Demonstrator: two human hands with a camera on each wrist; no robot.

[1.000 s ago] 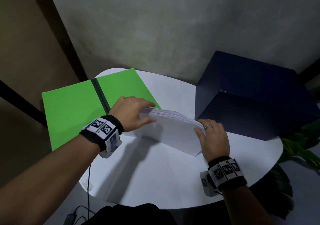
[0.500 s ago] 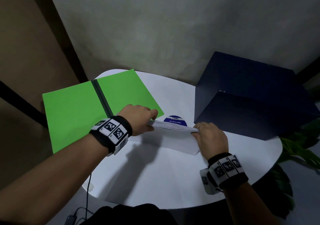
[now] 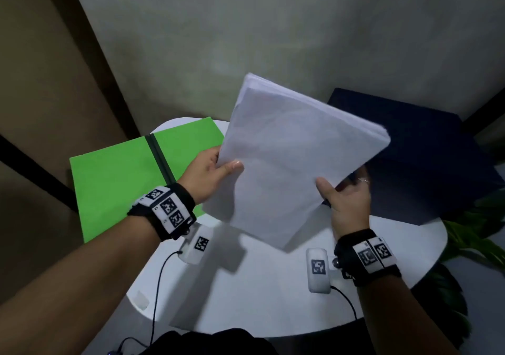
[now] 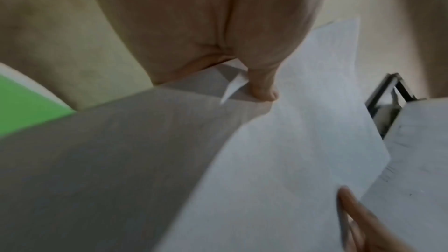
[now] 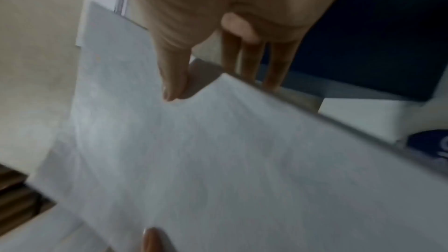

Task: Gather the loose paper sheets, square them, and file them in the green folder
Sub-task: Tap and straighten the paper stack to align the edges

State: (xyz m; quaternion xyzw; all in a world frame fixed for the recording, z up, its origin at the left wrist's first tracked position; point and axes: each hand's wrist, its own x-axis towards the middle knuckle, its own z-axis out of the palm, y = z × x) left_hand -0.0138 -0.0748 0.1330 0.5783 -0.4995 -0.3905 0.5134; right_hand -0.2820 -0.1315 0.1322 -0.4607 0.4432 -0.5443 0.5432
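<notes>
Where the right wrist view shows the right hand (image 5: 218, 7) with thumb on top and fingers (image 5: 252, 58) beneath the paper stack (image 3: 295, 163), the head view adds the left hand (image 3: 210, 174) pinching the opposite edge, stack raised above the white bench (image 3: 259, 294), the open green folder (image 3: 117, 182) lying left.

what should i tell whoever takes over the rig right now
Left hand: grips the left edge of the stack of white paper sheets, thumb on top.
Right hand: grips the stack's right lower edge, fingers behind it.
The stack is held tilted above the round white table.
The green folder lies open on the table's left side.
Done: sheets gathered.
Left: square the edges, file the stack in the folder.
</notes>
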